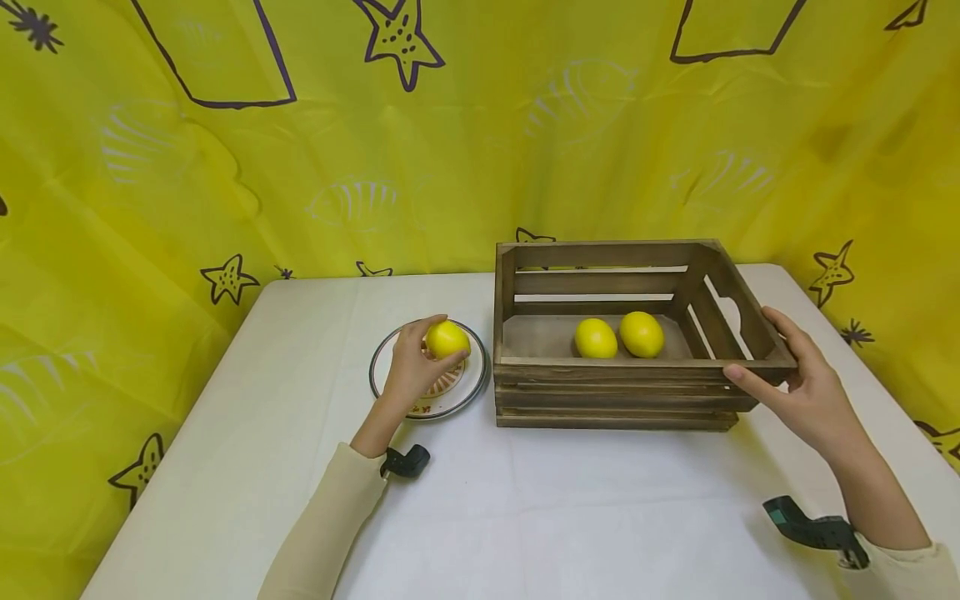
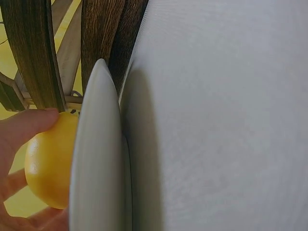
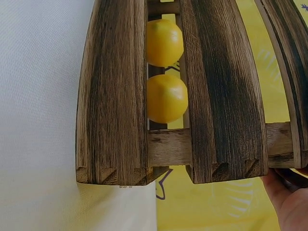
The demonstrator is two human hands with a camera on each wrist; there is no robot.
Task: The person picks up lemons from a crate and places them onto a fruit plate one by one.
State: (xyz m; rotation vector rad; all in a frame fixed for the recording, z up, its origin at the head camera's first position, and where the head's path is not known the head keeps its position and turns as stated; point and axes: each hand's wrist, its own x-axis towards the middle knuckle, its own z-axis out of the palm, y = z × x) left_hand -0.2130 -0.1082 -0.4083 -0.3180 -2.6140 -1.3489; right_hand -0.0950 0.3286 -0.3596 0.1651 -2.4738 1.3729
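My left hand [image 1: 411, 371] holds a yellow lemon [image 1: 447, 339] between thumb and fingers, low over a white plate [image 1: 472, 382] with a dark rim and a printed centre. In the left wrist view the lemon [image 2: 50, 161] sits right at the plate's edge [image 2: 98, 144], which hides part of it. My right hand [image 1: 821, 404] grips the front right corner of a brown slatted wooden crate [image 1: 615, 375], thumb on the front rim and fingers on the right side. Two more lemons, a left one [image 1: 596, 338] and a right one [image 1: 642, 335], lie inside the crate.
The plate stands close to the crate's left side. Both are on a white-covered table [image 1: 570, 517]. A yellow patterned cloth [image 1: 465, 167] hangs behind the table's back edge. Dark wrist devices are strapped to the left wrist [image 1: 407, 462] and right wrist [image 1: 813, 529].
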